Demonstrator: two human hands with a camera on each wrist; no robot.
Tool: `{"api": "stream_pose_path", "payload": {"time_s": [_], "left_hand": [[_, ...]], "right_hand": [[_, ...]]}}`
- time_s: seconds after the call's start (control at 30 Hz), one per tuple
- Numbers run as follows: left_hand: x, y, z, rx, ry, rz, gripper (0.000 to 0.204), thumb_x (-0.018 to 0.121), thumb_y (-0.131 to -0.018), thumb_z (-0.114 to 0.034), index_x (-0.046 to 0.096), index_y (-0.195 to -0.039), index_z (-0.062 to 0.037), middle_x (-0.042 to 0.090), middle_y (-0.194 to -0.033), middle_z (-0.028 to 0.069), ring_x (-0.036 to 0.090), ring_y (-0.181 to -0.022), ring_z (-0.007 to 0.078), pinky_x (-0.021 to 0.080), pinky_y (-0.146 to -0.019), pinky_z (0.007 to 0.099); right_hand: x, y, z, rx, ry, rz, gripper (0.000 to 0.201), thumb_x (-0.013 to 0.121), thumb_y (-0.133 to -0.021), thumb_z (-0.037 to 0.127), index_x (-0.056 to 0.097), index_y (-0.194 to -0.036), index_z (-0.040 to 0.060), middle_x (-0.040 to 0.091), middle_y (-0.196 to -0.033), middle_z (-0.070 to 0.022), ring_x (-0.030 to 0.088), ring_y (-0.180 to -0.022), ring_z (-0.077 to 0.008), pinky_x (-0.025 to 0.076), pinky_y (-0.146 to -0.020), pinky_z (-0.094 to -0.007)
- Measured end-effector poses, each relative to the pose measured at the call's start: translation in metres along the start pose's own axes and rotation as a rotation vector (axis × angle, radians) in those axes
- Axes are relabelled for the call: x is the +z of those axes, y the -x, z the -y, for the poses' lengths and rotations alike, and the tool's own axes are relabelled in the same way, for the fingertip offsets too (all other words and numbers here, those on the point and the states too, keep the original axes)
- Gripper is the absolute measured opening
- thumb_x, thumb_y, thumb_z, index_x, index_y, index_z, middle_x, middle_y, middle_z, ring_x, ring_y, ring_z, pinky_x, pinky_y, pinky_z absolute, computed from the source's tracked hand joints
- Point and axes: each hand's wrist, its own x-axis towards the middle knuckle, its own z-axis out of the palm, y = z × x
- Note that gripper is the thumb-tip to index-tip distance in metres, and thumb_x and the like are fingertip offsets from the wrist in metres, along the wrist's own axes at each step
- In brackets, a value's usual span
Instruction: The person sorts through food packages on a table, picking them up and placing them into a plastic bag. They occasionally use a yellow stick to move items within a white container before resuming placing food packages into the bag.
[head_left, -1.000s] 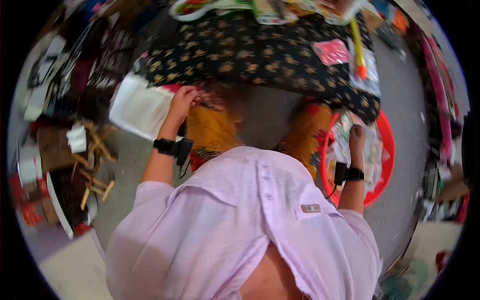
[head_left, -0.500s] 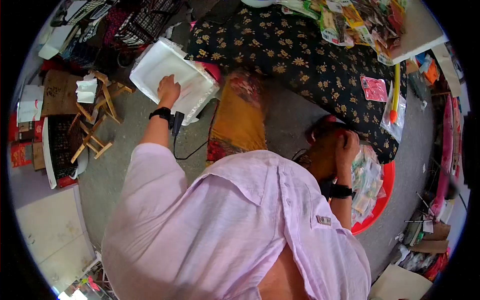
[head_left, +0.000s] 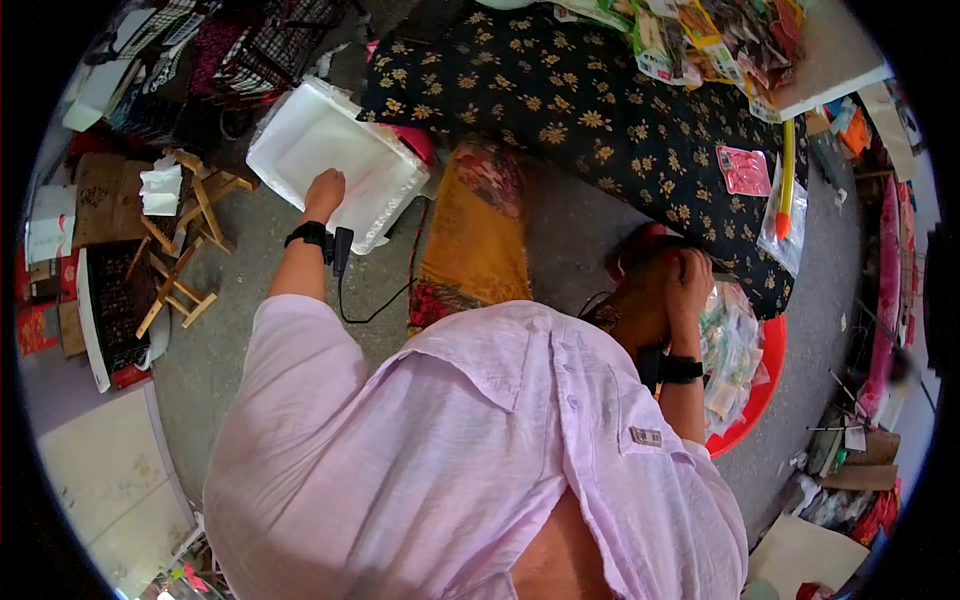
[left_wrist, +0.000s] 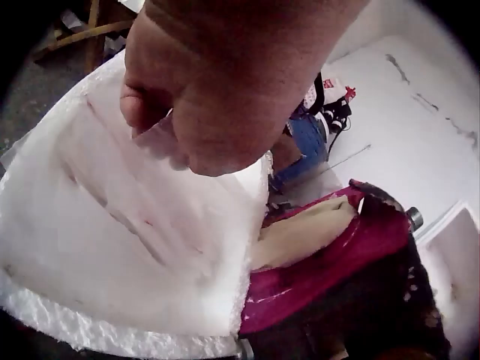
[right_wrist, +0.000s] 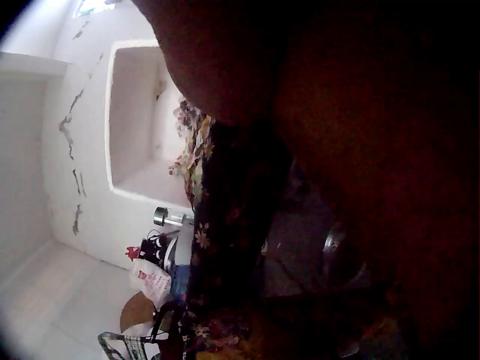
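Observation:
In the head view my left hand (head_left: 325, 195) is over a white foam box (head_left: 375, 195), fingers curled in. The left wrist view shows the left hand (left_wrist: 202, 97) pinching what looks like a thin clear film (left_wrist: 155, 138) above the pale inside of the foam box (left_wrist: 97, 202). My right hand (head_left: 688, 285) rests on the right knee, fingers loosely bent, with nothing seen in it. Beside it a red basin (head_left: 768, 375) holds clear packets (head_left: 728, 350). In the right wrist view the hand (right_wrist: 300, 90) is very dark.
A table with a black flowered cloth (head_left: 560, 110) stands in front, bearing a pink packet (head_left: 744, 171), a yellow tube with an orange tip (head_left: 787, 185) and several food packs (head_left: 700, 50). A folding wooden stool (head_left: 185, 250) stands at left, beside cartons. A black cable (head_left: 375, 312) hangs near the left knee.
My left hand has gone from spread fingers to curled ones over the foam box. The right hand, over the basin a second ago, came onto the knee and stays there.

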Motion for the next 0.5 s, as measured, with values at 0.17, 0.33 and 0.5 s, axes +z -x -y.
{"api": "stream_pose_path", "payload": {"time_s": [0.17,0.33,0.5], "left_hand": [[-0.050,0.026,-0.032,-0.214,0.329,-0.164,0.027,0.039,-0.079,-0.024,0.054,-0.086,-0.0016,0.055,-0.085,0.0178,0.052,-0.079,0.0330,0.040,-0.069,0.0412],[-0.079,0.052,-0.056,-0.377,1.166,-0.206,0.022,0.046,-0.077,-0.022,0.054,-0.086,-0.0036,0.053,-0.069,0.0046,0.048,-0.062,0.0155,0.039,-0.056,0.0280],[-0.109,0.092,-0.130,-0.150,1.437,-0.139,0.015,0.046,-0.079,-0.016,0.053,-0.082,-0.0035,0.049,-0.068,-0.0001,0.043,-0.061,0.0084,0.035,-0.055,0.0203]], "right_hand": [[0.001,-0.004,0.008,-0.004,-0.012,0.054,0.010,0.053,-0.066,0.007,0.053,-0.077,0.0044,0.056,-0.083,-0.0103,0.051,-0.082,-0.0287,0.040,-0.070,-0.0368],[0.013,-0.003,0.006,-0.052,-0.013,-0.015,0.012,0.054,-0.065,0.009,0.053,-0.077,0.0057,0.055,-0.083,-0.0079,0.051,-0.080,-0.0269,0.040,-0.068,-0.0361],[0.020,-0.009,0.011,0.043,-0.300,0.116,0.014,0.053,-0.068,0.005,0.052,-0.081,0.0023,0.054,-0.083,-0.0115,0.052,-0.076,-0.0282,0.041,-0.064,-0.0331]]}}
